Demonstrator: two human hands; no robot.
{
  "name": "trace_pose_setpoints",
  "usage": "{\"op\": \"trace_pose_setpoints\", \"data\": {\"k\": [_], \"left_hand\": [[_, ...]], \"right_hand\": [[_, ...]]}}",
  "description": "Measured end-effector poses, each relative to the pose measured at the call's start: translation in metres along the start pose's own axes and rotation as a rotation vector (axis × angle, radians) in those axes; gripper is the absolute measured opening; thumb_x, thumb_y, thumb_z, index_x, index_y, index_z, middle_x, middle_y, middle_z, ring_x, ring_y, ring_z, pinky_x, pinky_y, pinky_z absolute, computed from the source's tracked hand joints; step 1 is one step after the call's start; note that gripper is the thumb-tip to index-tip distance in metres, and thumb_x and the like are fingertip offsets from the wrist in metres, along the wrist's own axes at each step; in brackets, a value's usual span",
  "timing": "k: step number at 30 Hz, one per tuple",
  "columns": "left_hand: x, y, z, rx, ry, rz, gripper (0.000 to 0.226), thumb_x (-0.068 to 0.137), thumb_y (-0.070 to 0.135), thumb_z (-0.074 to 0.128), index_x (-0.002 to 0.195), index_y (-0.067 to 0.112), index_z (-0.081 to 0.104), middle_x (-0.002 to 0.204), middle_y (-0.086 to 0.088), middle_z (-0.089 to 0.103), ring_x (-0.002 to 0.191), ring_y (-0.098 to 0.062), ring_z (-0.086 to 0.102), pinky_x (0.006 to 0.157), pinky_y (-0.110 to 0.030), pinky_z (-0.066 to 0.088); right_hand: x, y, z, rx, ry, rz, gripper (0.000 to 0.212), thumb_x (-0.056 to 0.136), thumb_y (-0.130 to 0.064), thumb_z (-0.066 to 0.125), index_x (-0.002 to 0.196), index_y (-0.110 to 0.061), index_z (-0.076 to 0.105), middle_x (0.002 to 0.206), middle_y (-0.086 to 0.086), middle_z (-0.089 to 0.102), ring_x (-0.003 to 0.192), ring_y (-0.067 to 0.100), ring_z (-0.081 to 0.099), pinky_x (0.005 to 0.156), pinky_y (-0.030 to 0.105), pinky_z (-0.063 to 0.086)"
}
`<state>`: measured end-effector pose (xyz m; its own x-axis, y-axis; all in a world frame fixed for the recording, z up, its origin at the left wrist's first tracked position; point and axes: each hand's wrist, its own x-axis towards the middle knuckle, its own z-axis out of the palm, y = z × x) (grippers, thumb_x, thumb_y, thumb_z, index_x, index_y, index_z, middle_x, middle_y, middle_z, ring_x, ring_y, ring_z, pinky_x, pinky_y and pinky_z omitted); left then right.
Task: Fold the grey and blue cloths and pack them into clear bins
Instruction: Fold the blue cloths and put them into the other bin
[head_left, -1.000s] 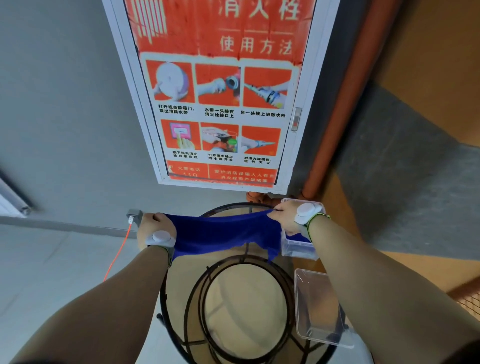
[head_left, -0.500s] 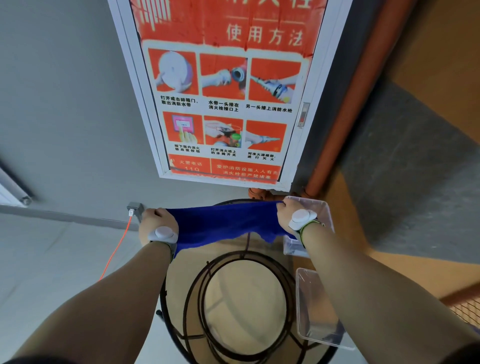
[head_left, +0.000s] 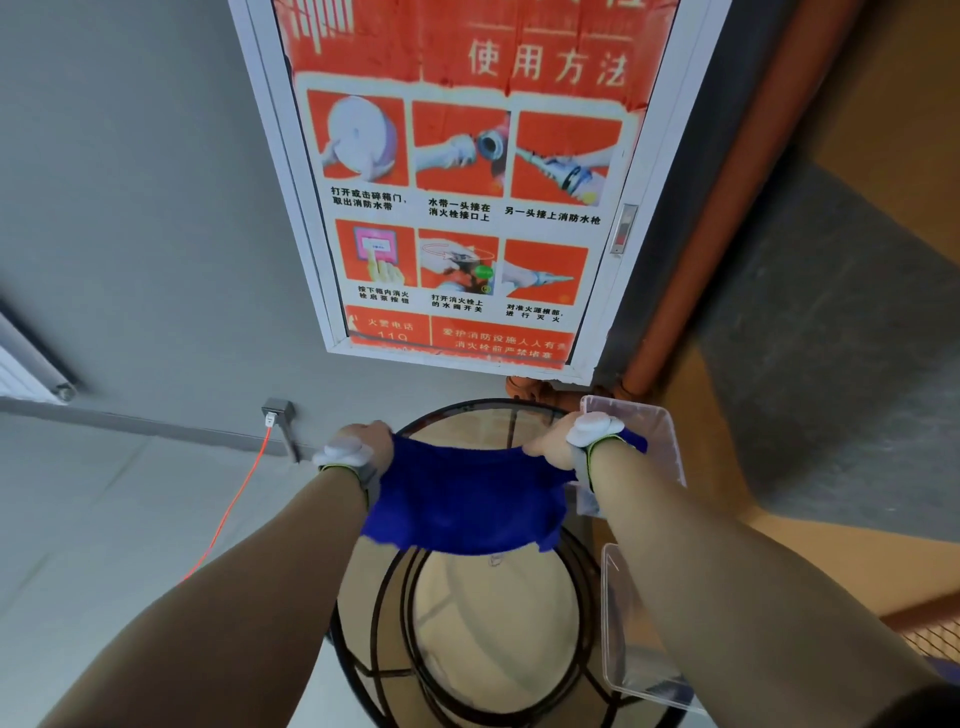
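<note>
Blue cloth, step in hand: seen from the head view, the blue cloth (head_left: 467, 499) is held up by its top edge, which looks like squaring it up for a fold.
How to do it well: keep the top edge taut and level, bring the two held corners together so the edges match, then lay the cloth on the tabletop (head_left: 493, 623) and smooth the crease before packing it.
Left hand: the left hand (head_left: 366, 441) has its fingers curled round the cloth's top left corner.
Right hand: the right hand (head_left: 550, 441) pinches the top edge near the right corner. A little blue shows past its wrist, in front of the far bin.
Cloth's place: in the air over the far half of the tabletop, between the hands.
Cloth's look: deep royal blue with a fuzzy, towel-like pile. It sags in the middle and its lower edge is uneven.
Clear bins: the far bin (head_left: 660, 431) is at the right behind the right hand. The near bin (head_left: 623, 649) lies along the tabletop's right edge.
Grey cloth: none can be made out.
Tabletop: round and see-through, with black wire rings beneath.
</note>
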<state>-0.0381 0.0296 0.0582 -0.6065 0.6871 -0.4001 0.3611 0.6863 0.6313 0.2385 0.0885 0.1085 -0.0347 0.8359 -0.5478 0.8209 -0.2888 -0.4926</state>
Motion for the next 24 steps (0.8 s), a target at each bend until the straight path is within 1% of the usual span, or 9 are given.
{"op": "trace_pose_setpoints", "data": {"k": [2, 4, 6, 8, 12, 16, 18, 21, 24], "left_hand": [[-0.016, 0.012, 0.014, -0.101, -0.128, 0.079, 0.035, 0.105, 0.028, 0.042, 0.132, 0.02, 0.062, 0.134, -0.011, 0.064, 0.12, -0.037, 0.061, 0.104, -0.048, 0.05], [-0.031, 0.016, 0.033, -0.207, -0.183, 0.169, 0.024, 0.097, 0.04, 0.06, 0.104, 0.021, 0.072, 0.118, -0.014, 0.074, 0.113, -0.038, 0.068, 0.1, -0.049, 0.054], [-0.043, 0.017, 0.048, -0.229, -0.238, 0.279, 0.018, 0.088, 0.046, 0.064, 0.088, 0.03, 0.07, 0.104, -0.008, 0.078, 0.105, -0.034, 0.072, 0.097, -0.05, 0.057], [-0.05, 0.017, 0.056, -0.221, -0.312, 0.292, 0.02, 0.085, 0.051, 0.062, 0.079, 0.034, 0.071, 0.089, 0.003, 0.078, 0.092, -0.027, 0.074, 0.089, -0.045, 0.061], [-0.062, 0.014, 0.064, -0.177, -0.356, 0.342, 0.018, 0.094, 0.05, 0.059, 0.085, 0.04, 0.07, 0.083, 0.011, 0.075, 0.081, -0.014, 0.072, 0.075, -0.033, 0.061], [-0.079, 0.005, 0.067, -0.231, -0.336, 0.412, 0.017, 0.099, 0.048, 0.053, 0.095, 0.043, 0.069, 0.083, 0.019, 0.074, 0.077, -0.002, 0.07, 0.07, -0.028, 0.057], [-0.086, 0.003, 0.065, -0.231, -0.316, 0.445, 0.018, 0.101, 0.045, 0.051, 0.096, 0.045, 0.067, 0.082, 0.028, 0.071, 0.074, 0.006, 0.066, 0.067, -0.024, 0.05], [-0.097, -0.005, 0.064, -0.274, -0.299, 0.464, 0.018, 0.1, 0.046, 0.053, 0.101, 0.041, 0.07, 0.086, 0.024, 0.072, 0.078, 0.003, 0.067, 0.075, -0.029, 0.054], [-0.104, -0.016, 0.063, -0.226, -0.359, 0.493, 0.03, 0.083, 0.061, 0.067, 0.108, 0.045, 0.067, 0.095, 0.022, 0.074, 0.085, 0.001, 0.071, 0.076, -0.027, 0.06]], "right_hand": [[-0.001, -0.003, 0.012, 0.148, -0.091, 0.099, 0.048, 0.085, -0.036, 0.083, 0.119, -0.006, 0.067, 0.11, 0.006, 0.069, 0.097, 0.023, 0.065, 0.08, 0.036, 0.055], [-0.002, -0.006, 0.026, 0.372, -0.18, 0.159, 0.026, 0.088, -0.02, 0.083, 0.105, -0.006, 0.069, 0.116, 0.015, 0.073, 0.104, 0.029, 0.069, 0.095, 0.043, 0.06], [-0.001, -0.01, 0.038, 0.537, -0.222, 0.132, 0.016, 0.093, -0.003, 0.074, 0.109, -0.001, 0.071, 0.128, 0.022, 0.069, 0.117, 0.034, 0.066, 0.106, 0.047, 0.053], [-0.001, -0.013, 0.044, 0.602, -0.229, 0.102, 0.027, 0.096, -0.001, 0.069, 0.122, 0.006, 0.066, 0.133, 0.025, 0.065, 0.126, 0.038, 0.061, 0.111, 0.049, 0.049], [-0.005, -0.012, 0.047, 0.632, -0.181, 0.045, 0.034, 0.095, -0.005, 0.072, 0.126, 0.008, 0.065, 0.126, 0.026, 0.068, 0.119, 0.04, 0.065, 0.101, 0.048, 0.055], [-0.015, -0.003, 0.054, 0.923, -0.265, 0.082, 0.005, 0.098, -0.001, 0.067, 0.102, 0.001, 0.068, 0.103, 0.018, 0.071, 0.088, 0.027, 0.068, 0.065, 0.032, 0.058], [-0.018, 0.002, 0.059, 1.044, -0.255, 0.111, 0.005, 0.098, -0.002, 0.067, 0.094, -0.002, 0.069, 0.088, 0.013, 0.074, 0.075, 0.02, 0.071, 0.056, 0.026, 0.059], [-0.029, 0.006, 0.062, 1.15, -0.263, 0.143, 0.005, 0.096, -0.004, 0.071, 0.092, -0.002, 0.072, 0.071, 0.008, 0.077, 0.061, 0.015, 0.074, 0.054, 0.021, 0.059], [-0.037, 0.017, 0.062, 1.192, -0.29, 0.177, 0.009, 0.096, -0.009, 0.072, 0.101, -0.001, 0.073, 0.08, 0.012, 0.078, 0.067, 0.019, 0.076, 0.058, 0.026, 0.063]]}}
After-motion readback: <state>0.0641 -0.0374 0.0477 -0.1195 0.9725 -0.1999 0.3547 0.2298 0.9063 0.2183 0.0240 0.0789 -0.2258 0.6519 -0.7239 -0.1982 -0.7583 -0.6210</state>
